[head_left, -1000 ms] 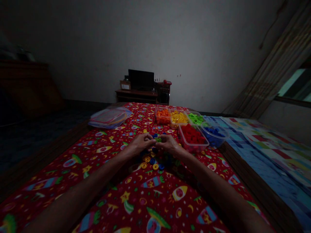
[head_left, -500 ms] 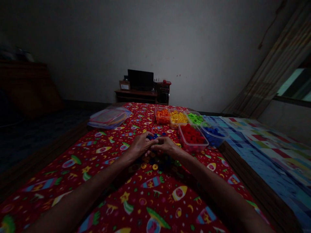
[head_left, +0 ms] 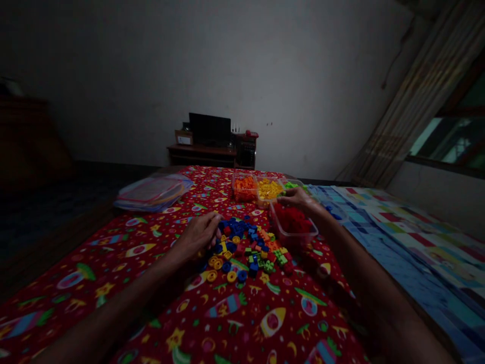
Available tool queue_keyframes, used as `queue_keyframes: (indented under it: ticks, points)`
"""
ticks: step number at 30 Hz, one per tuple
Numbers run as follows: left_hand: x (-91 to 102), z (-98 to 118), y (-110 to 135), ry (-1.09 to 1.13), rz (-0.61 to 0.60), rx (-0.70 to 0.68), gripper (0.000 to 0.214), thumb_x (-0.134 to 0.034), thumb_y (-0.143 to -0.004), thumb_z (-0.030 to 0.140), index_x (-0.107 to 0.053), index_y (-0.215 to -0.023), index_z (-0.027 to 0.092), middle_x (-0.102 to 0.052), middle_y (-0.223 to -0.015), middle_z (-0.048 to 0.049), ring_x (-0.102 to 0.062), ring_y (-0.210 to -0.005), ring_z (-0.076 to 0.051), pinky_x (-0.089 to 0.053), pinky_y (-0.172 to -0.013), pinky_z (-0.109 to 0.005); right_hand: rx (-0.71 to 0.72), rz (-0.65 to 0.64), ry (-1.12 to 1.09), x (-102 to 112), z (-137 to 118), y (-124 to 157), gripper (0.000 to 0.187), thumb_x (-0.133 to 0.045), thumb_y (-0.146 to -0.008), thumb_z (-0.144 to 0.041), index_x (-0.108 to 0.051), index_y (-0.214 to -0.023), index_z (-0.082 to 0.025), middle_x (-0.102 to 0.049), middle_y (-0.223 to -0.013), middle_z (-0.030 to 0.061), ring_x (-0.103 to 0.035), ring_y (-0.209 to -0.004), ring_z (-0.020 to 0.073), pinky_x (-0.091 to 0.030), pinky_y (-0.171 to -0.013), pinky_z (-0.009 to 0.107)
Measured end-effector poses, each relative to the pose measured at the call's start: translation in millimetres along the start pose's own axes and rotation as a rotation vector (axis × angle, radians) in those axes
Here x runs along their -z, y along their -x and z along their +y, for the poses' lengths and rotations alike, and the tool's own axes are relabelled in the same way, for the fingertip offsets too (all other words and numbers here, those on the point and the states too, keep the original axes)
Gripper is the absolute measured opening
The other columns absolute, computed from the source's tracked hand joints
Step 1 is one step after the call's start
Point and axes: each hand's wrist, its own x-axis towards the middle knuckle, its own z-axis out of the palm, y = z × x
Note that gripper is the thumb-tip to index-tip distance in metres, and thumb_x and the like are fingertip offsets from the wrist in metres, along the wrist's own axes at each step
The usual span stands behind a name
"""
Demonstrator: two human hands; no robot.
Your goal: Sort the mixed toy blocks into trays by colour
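A heap of mixed small plastic bricks (head_left: 248, 247), blue, yellow, green and red, lies on the red patterned cloth (head_left: 235, 313). My left hand (head_left: 199, 235) rests at the heap's left edge, fingers curled down onto the pieces. My right hand (head_left: 297, 197) reaches out over the far tubs, above the tub of green pieces (head_left: 290, 185) and behind the tub of red pieces (head_left: 293, 222). Its fingers are pinched together; what they hold is too dark to name.
Tubs of orange pieces (head_left: 244, 188) and yellow pieces (head_left: 269, 189) stand in a row at the back. A stack of clear lids (head_left: 151, 191) lies at the back left. A blue patterned mat (head_left: 397, 227) borders the cloth on the right. A low cabinet (head_left: 212, 149) stands by the wall.
My hands were together over the heap; now the right hand has moved away to the far tubs, and the left has stayed at the heap. The view shifted left, uncovering the loose pieces.
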Motion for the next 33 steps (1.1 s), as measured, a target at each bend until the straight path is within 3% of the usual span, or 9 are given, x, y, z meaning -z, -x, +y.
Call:
queue_keyframes:
  ticks: [3, 6, 10, 12, 16, 22, 26, 30, 33]
  points:
    - [-2.3, 0.6, -1.4, -0.009, -0.005, 0.012, 0.035, -0.037, -0.083, 0.049, -0.055, -0.086, 0.019, -0.061, -0.055, 0.0027, -0.053, -0.039, -0.012, -0.041, -0.038, -0.021, -0.125, 0.153, 0.126, 44.3, 11.3, -33.2, 0.02, -0.068, -0.07, -0.019, -0.059, -0.054, -0.011, -0.055, -0.048, -0.0003, -0.052, -0.047, 0.0072, -0.043, -0.049, 0.018]
    - [-1.9, 3.1, -0.6, -0.014, -0.01, 0.029, 0.037, -0.038, -0.081, 0.047, -0.056, -0.096, 0.018, -0.061, -0.058, 0.0023, -0.055, -0.041, -0.014, -0.042, -0.038, -0.023, -0.226, 0.237, 0.205, 70.4, 17.6, -58.4, 0.014, -0.068, -0.072, -0.02, -0.063, -0.065, -0.008, -0.057, -0.052, 0.0013, -0.056, -0.049, 0.0094, -0.05, -0.052, 0.021]
    - [0.9, 2.3, -1.4, -0.041, -0.009, 0.016, 0.04, -0.038, -0.08, 0.045, -0.057, -0.101, 0.018, -0.062, -0.059, 0.0019, -0.056, -0.043, -0.014, -0.043, -0.041, -0.023, -0.182, 0.325, 0.279, 77.3, 18.7, -68.0, 0.029, -0.068, -0.074, -0.022, -0.065, -0.097, -0.005, -0.065, -0.074, 0.0078, -0.061, -0.059, 0.0129, -0.055, -0.056, 0.028]
    - [1.8, -0.8, -3.0, -0.049, 0.004, -0.009, 0.039, -0.038, -0.08, 0.045, -0.058, -0.101, 0.018, -0.062, -0.06, 0.002, -0.057, -0.044, -0.014, -0.044, -0.043, -0.024, -0.101, 0.35, 0.248, 71.9, 15.8, -63.0, 0.031, -0.064, -0.076, -0.021, -0.064, -0.103, -0.006, -0.066, -0.08, 0.0102, -0.062, -0.062, 0.0129, -0.056, -0.059, 0.029]
    - [4.0, -5.3, -6.0, -0.174, 0.03, -0.075, 0.036, -0.039, -0.081, 0.044, -0.062, -0.096, 0.021, -0.065, -0.063, 0.0006, -0.06, -0.053, -0.016, -0.045, -0.051, -0.024, 0.065, 0.313, 0.052, 49.4, 2.0, -37.3, 0.024, -0.06, -0.077, -0.021, -0.067, -0.093, -0.004, -0.067, -0.078, 0.0115, -0.064, -0.066, 0.0136, -0.057, -0.064, 0.029]
    - [16.2, -6.1, -8.8, -0.373, 0.106, -0.22, 0.032, -0.043, -0.08, 0.037, -0.068, -0.092, 0.022, -0.071, -0.092, -0.0054, -0.064, -0.084, -0.022, -0.047, -0.08, -0.03, 0.175, 0.051, -0.105, -5.9, -30.3, 19.3, 0.024, -0.059, -0.077, -0.03, -0.068, -0.087, -0.01, -0.069, -0.075, 0.008, -0.064, -0.066, 0.0135, -0.053, -0.062, 0.026]
    - [24.4, -21.7, -14.6, -0.415, 0.104, -0.239, 0.037, -0.04, -0.08, 0.037, -0.067, -0.094, 0.016, -0.069, -0.099, -0.0104, -0.062, -0.092, -0.024, -0.046, -0.086, -0.033, 0.312, -0.132, 0.066, -53.1, -49.1, 42.2, 0.022, -0.052, -0.081, -0.025, -0.069, -0.085, -0.012, -0.068, -0.073, 0.0052, -0.061, -0.065, 0.013, -0.047, -0.06, 0.024]
    - [24.4, -42.9, -20.0, -0.429, 0.06, -0.22, 0.044, -0.04, -0.08, 0.042, -0.067, -0.101, 0.014, -0.067, -0.105, -0.0131, -0.061, -0.099, -0.026, -0.044, -0.091, -0.036, 0.426, -0.18, 0.312, -96.9, -55.3, 43.3, 0.021, -0.052, -0.075, -0.011, -0.07, -0.085, -0.013, -0.066, -0.073, 0.0031, -0.055, -0.064, 0.0109, -0.037, -0.059, 0.021]
    - [22.7, -49.9, -21.1, -0.372, -0.008, -0.196, 0.049, -0.043, -0.08, 0.048, -0.065, -0.108, 0.015, -0.066, -0.11, -0.0127, -0.06, -0.102, -0.028, -0.044, -0.092, -0.038, 0.439, -0.216, 0.464, -117.7, -51.3, 39.7, 0.026, -0.049, -0.068, -0.002, -0.069, -0.08, -0.012, -0.063, -0.07, 0.0026, -0.048, -0.061, 0.0097, -0.031, -0.056, 0.02]
